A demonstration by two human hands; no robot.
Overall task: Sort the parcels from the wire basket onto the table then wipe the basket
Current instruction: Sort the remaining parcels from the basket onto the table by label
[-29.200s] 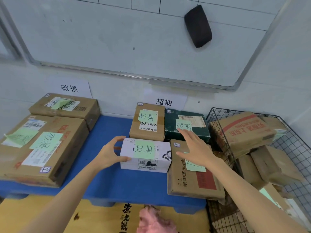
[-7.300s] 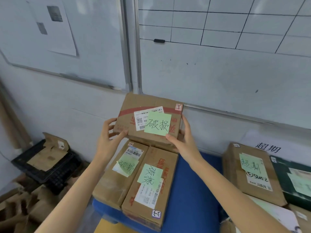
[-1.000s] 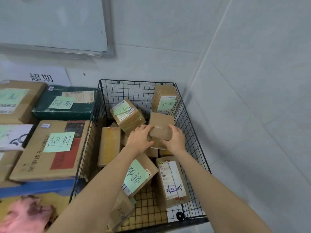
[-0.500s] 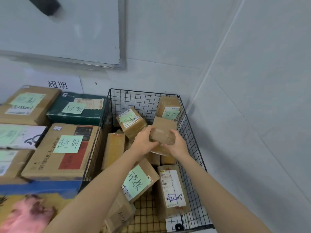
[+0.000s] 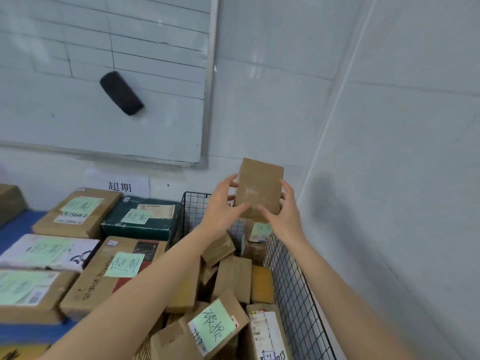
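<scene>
A small plain brown parcel (image 5: 259, 189) is held upright above the black wire basket (image 5: 298, 289), its blank taped face towards me. My left hand (image 5: 223, 203) grips its left edge and my right hand (image 5: 281, 211) grips its right edge and lower corner. Below, the basket holds several cardboard parcels, one of them with a green handwritten note (image 5: 214, 324). At the left, the blue table (image 5: 15, 229) carries several sorted parcels with green notes, among them a dark green box (image 5: 140, 218) and a large brown box (image 5: 114, 274).
A whiteboard (image 5: 104, 74) with a black eraser (image 5: 120, 93) stuck to it hangs on the wall above the table. A paper sign (image 5: 119, 186) is taped under it. White walls meet in a corner right behind the basket.
Both hands have lifted the small brown parcel up out of the basket to chest height. The view has tilted upward, showing more of the whiteboard.
</scene>
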